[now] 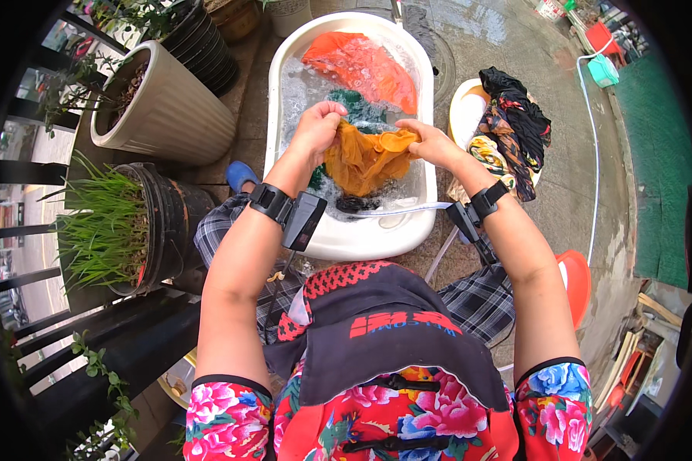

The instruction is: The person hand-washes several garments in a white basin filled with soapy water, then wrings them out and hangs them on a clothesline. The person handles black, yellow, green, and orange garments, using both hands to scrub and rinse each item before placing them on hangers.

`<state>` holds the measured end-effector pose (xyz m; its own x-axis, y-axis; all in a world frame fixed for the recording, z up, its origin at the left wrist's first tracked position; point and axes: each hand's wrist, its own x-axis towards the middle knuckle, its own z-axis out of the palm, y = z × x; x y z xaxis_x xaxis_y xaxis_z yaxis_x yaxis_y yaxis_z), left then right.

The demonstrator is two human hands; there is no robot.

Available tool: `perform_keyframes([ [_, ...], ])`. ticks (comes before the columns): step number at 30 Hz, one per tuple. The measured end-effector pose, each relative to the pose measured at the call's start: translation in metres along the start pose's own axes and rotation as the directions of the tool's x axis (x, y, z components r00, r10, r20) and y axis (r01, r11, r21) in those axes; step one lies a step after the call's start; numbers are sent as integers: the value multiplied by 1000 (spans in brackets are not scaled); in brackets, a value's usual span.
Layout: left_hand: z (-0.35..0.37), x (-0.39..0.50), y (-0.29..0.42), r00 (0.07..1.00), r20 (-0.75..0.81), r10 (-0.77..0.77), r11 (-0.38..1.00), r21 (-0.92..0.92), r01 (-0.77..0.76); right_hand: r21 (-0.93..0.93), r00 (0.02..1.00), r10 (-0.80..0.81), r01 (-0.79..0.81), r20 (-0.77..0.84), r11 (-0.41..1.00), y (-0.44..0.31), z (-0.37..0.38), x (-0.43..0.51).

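Note:
A wet mustard-yellow cloth (369, 158) is stretched between my two hands over a white plastic tub (375, 239). My left hand (318, 131) pinches its upper left corner, and my right hand (432, 144) grips its right edge. Below, the tub holds sudsy water. An orange-red cloth (364, 66) floats at the far end, and dark green fabric (354, 106) lies beneath and beyond my hands. Something black (354, 203) sits in the water near the front. A pale hose (406, 208) runs over the tub's right rim into the water.
Right of the tub, a basin (460, 112) is heaped with dark patterned clothes (513, 127). At left stand a beige planter (173, 115) and a black bucket of grass (167, 225) beside a metal railing (29, 173). A white hose (595, 155) crosses the floor near a red basin (576, 285).

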<state>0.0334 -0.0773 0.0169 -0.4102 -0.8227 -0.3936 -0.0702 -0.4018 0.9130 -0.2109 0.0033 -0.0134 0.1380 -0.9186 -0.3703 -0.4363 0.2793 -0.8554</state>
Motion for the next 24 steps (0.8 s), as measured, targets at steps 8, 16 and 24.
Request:
perform_keyframes([
  [8, 62, -85, 140, 926, 159, 343, 898, -345, -273, -367, 931, -156, 26, -329, 930, 16, 63, -23],
  [16, 73, -125, 194, 829, 252, 500, 786, -533, -312, -259, 500, -445, 398, -743, 880, 4, 106, 4],
  [24, -21, -124, 152, 881, -42, 471, 683, -615, -395, 892, 916, 60, 369, -397, 262, -22, 85, -3],
])
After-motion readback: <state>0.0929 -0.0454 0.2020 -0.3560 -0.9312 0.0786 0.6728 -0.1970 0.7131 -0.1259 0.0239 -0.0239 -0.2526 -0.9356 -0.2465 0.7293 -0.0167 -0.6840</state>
